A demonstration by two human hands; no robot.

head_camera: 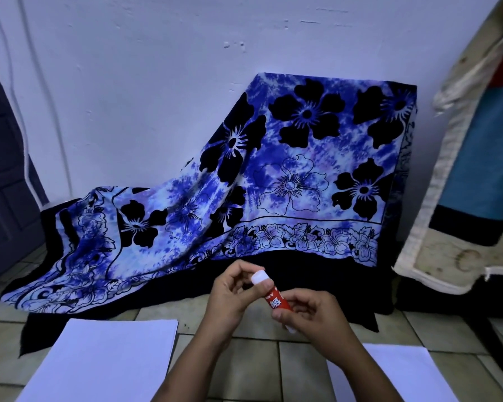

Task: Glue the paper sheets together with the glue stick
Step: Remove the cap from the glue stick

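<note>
A red glue stick [276, 298] with a white cap is held tilted above the tiled floor, cap end pointing up and left. My left hand [230, 297] pinches the white cap with its fingertips. My right hand [314, 314] grips the red body near its lower end. A stack of white paper sheets [99, 361] lies on the floor at the lower left. Another white sheet [395, 375] lies at the lower right, partly hidden by my right forearm.
A blue and black flowered cloth [273, 175] drapes over something against the white wall, reaching down to the tiled floor [256, 361]. A padded, cream-edged object [459, 198] stands at the right. A dark door [0, 175] is at the left.
</note>
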